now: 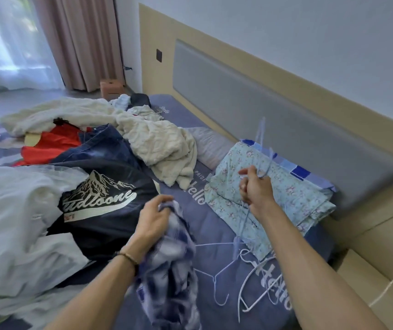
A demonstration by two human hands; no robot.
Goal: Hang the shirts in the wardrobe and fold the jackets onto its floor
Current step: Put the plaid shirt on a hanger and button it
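On my far left a heap of white clothes point(12, 210) lies on the bed point(216, 225), and beside it a dark navy jacket with a mountain print point(100, 198) is spread out, with red fabric point(48, 144) and a cream blanket point(157, 144) behind it. My left hand point(153, 219) has its grip curled round a bunch of a blue-and-white plaid shirt point(171, 270), which hangs crumpled from my fingers down toward the mattress. Just right of it, loose wire hangers point(219, 282) lie tangled on the bedsheet; I count at least 2, though the tangle makes it hard to be sure. My right hand point(256, 186) is lifted over a folded floral cloth point(281, 186) by the headboard point(274, 110), its grip pinched closed on a pale blue hanger point(263, 148) whose thin wire is blurred, so I cannot tell which part of it I hold. I judge this to be the shirt-hanging step, at its start: shirt and hanger are each in a hand but well apart. Next I need to find the collar in the bunched cloth, open it, and feed the hanger's shoulders in. The wardrobe is not in view, and the jacket waits unfolded.
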